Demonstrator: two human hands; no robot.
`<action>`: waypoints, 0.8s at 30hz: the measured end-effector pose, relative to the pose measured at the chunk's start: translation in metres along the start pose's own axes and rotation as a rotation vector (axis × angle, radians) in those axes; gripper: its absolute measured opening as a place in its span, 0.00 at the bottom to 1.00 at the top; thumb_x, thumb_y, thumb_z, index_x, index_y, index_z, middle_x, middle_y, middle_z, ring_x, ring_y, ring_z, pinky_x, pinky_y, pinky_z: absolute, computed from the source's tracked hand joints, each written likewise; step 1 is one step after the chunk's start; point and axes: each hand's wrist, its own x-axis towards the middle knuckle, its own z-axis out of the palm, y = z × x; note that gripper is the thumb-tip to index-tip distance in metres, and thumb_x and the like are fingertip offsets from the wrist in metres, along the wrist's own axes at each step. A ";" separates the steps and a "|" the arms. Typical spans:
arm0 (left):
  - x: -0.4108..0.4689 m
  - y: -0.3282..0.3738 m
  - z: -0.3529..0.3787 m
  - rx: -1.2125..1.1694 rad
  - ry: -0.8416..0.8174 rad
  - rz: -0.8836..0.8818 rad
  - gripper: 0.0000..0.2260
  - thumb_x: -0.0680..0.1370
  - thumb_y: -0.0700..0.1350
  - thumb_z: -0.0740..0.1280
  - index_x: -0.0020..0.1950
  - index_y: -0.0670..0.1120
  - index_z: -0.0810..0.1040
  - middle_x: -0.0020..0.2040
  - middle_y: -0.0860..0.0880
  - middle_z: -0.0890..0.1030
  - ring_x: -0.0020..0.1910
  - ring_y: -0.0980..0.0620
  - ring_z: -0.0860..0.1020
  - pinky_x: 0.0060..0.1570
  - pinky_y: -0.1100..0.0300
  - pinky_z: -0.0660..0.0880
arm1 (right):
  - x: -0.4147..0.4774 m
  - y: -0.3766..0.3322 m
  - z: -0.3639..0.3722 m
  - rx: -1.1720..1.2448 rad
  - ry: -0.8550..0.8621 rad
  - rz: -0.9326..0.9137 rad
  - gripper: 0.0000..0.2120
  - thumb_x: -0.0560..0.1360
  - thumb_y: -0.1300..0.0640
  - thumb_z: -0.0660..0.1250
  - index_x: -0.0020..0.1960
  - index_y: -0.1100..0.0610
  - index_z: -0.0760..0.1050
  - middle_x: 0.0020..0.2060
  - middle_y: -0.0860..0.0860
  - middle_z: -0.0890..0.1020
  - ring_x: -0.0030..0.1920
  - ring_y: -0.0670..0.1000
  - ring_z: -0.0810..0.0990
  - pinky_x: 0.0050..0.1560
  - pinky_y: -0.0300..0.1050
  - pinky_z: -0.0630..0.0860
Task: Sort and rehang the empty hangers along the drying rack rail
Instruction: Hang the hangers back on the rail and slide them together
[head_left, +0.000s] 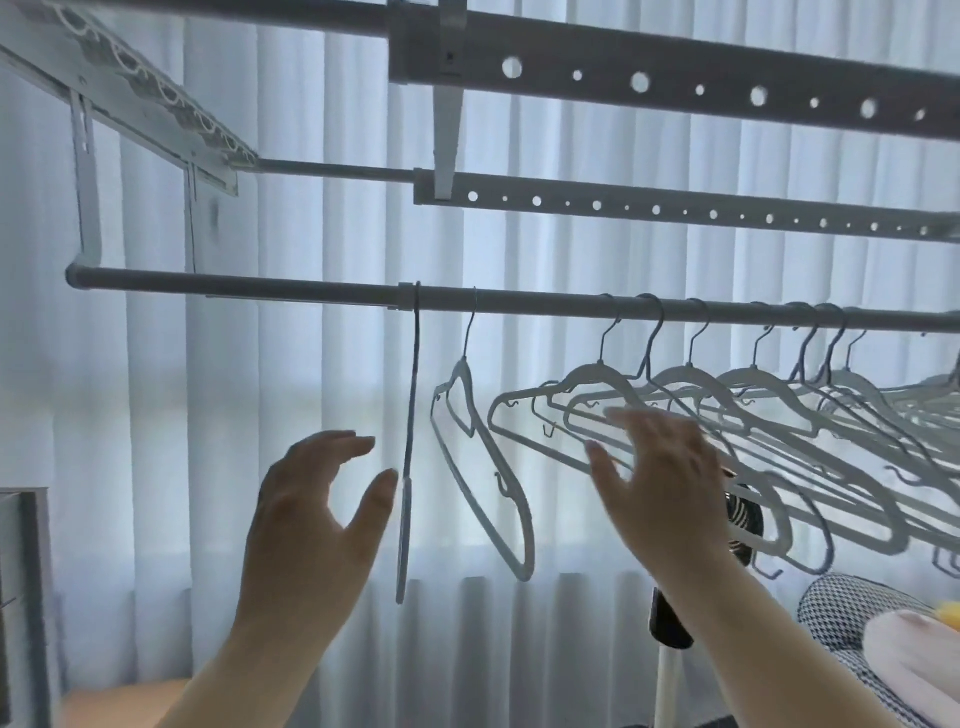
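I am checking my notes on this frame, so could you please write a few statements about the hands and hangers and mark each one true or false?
1. The left hand is open, with its fingers curled round nothing. True.
2. The right hand has lifted a hanger off the rail. False: it is open with fingers spread, in front of hangers that are hooked on the rail.
3. A shirt hangs on the leftmost hanger. False: it is empty and hangs edge-on to the camera.
4. Most of the other hangers are bunched along the right part of the rail. True.
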 end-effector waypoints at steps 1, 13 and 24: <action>-0.001 0.009 0.002 -0.038 0.020 0.031 0.21 0.65 0.61 0.57 0.50 0.54 0.78 0.50 0.65 0.75 0.51 0.54 0.73 0.56 0.60 0.70 | 0.004 0.013 -0.003 -0.042 0.031 0.016 0.17 0.74 0.55 0.66 0.62 0.59 0.75 0.59 0.55 0.79 0.63 0.60 0.71 0.61 0.52 0.65; -0.033 0.117 0.164 -0.483 -0.341 -0.207 0.07 0.70 0.47 0.64 0.33 0.57 0.77 0.32 0.59 0.82 0.41 0.57 0.80 0.49 0.60 0.77 | 0.045 0.154 -0.033 0.226 -0.276 0.169 0.14 0.78 0.56 0.59 0.63 0.55 0.72 0.59 0.50 0.78 0.58 0.52 0.76 0.53 0.41 0.68; -0.073 0.143 0.256 -0.375 -0.297 -0.463 0.13 0.75 0.59 0.61 0.54 0.55 0.73 0.40 0.60 0.78 0.44 0.63 0.75 0.42 0.75 0.69 | 0.032 0.184 -0.007 0.842 -0.584 0.281 0.09 0.77 0.62 0.60 0.56 0.54 0.72 0.31 0.48 0.77 0.21 0.38 0.75 0.41 0.44 0.76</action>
